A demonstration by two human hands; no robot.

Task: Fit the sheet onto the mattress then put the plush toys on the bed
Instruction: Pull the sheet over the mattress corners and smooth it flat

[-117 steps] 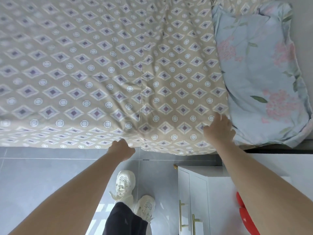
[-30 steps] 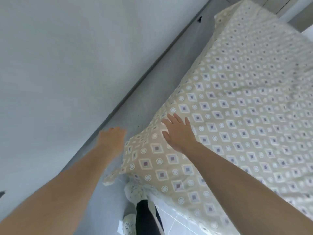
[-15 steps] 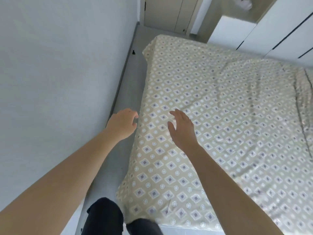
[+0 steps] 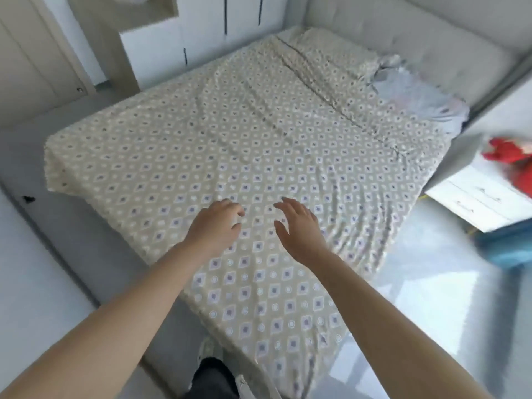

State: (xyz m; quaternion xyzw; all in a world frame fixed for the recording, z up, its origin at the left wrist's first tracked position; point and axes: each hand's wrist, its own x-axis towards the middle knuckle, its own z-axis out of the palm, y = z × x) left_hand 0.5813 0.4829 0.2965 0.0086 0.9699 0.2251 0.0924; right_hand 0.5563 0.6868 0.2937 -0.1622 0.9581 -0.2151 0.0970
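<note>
A beige sheet (image 4: 230, 145) with a diamond pattern covers the whole mattress, with wrinkles across the middle and the far right. I stand at a near corner of the bed. My left hand (image 4: 216, 226) hovers over the sheet with fingers loosely curled and holds nothing. Just to its right, my right hand (image 4: 299, 226) is spread open above the sheet. A red plush toy (image 4: 515, 162) lies on the white bedside cabinet (image 4: 475, 203) at the right edge. A pale blue floral pillow (image 4: 417, 99) rests at the head of the bed.
A padded headboard (image 4: 403, 38) stands at the far right. White wardrobes (image 4: 201, 38) line the far side, a door (image 4: 34, 59) is at the far left. Grey floor runs along the left side, bright floor (image 4: 431, 283) on the right. Something blue (image 4: 506, 243) lies below the cabinet.
My view has swung from the bed's left edge by the wall to the whole bed. Both hands lifted off the sheet's corner and now hover over the sheet.
</note>
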